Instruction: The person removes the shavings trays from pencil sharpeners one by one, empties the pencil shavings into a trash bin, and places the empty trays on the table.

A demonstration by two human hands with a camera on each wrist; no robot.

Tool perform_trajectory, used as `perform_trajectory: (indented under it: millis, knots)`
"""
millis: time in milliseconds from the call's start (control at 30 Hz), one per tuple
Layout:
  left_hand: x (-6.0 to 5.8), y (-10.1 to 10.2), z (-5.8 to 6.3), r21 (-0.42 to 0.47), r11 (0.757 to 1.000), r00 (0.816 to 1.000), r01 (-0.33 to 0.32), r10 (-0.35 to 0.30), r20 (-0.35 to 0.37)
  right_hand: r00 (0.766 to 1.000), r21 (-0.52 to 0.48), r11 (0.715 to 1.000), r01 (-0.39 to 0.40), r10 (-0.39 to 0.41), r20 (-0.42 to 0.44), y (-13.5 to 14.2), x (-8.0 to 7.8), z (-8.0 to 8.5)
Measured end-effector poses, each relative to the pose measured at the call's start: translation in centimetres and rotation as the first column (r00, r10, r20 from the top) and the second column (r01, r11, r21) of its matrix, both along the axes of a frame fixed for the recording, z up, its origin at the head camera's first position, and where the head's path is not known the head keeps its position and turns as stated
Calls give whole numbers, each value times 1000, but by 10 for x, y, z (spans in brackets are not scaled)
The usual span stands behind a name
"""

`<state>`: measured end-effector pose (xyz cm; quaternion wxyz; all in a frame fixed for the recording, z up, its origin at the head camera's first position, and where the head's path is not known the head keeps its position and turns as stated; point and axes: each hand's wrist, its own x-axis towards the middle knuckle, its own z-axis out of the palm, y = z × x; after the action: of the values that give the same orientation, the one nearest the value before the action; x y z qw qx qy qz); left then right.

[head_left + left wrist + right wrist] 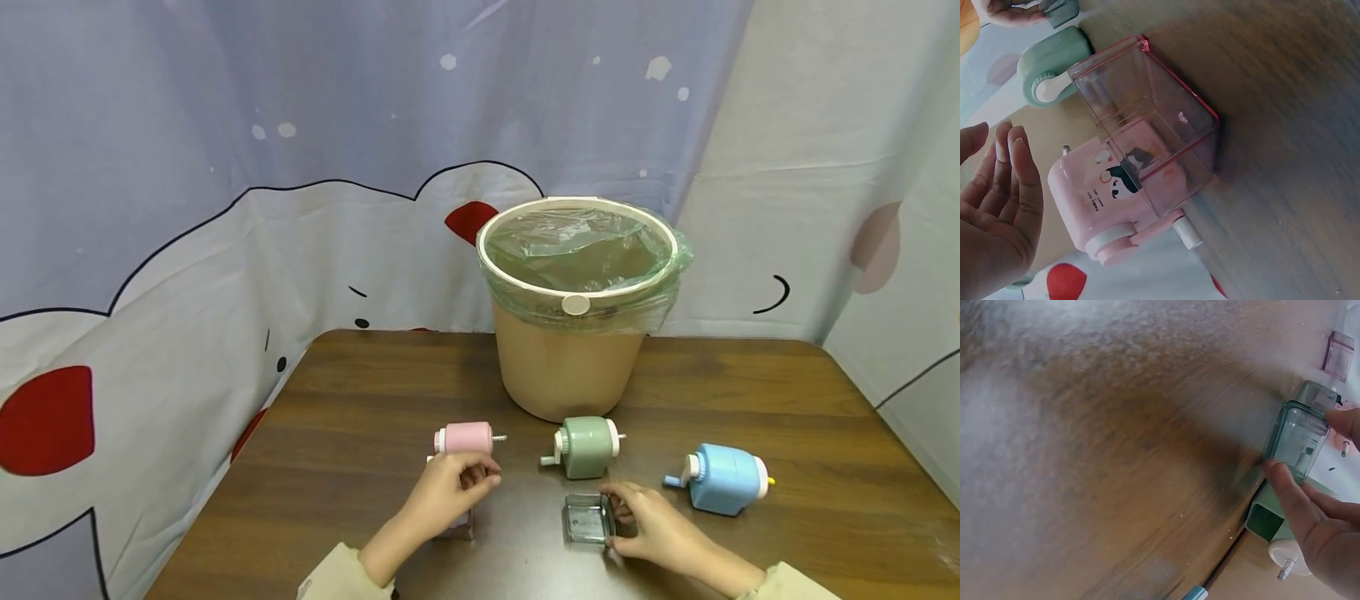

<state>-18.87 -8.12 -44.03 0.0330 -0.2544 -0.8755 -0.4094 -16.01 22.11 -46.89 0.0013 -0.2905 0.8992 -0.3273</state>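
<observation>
My left hand (446,492) hovers beside the pink crank pencil sharpener (467,437), fingers loosely bent and holding nothing. The pink sharpener's clear drawer (1166,119) stands in front of its body in the left wrist view; in the head view my left hand hides much of it. With thumb and fingers, my right hand (656,527) pinches the right side of a clear greenish shavings drawer (587,523), low over the table. Directly behind this drawer is the green pencil sharpener (588,450). Its drawer slot shows as a dark opening in the right wrist view.
A blue pencil sharpener (723,479) with a yellow tip stands to the right on the wooden table (360,417). Behind the green sharpener rises a beige bin (566,367) lined with a green plastic bag. Patterned cloth (375,250) hangs behind the table.
</observation>
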Motion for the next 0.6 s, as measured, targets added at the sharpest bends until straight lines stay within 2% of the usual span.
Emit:
perform_trajectory:
  millis: [200,333,467,600]
  knots:
    - [0,0,0,1,1000,1000,8,-8,-5,999,21,1000,8,-7,-45,1,0,0]
    - [1,-1,0,9,1000,1000,16,-16,5,999,22,1000,-3,4,-45,2,0,3]
    - [1,-2,-1,22,999,999,30,-31,10,999,19,1000,-12,13,-45,5,0,8]
    - [2,-4,-2,20,999,999,41,-41,8,998,28,1000,12,-10,-70,7,0,15]
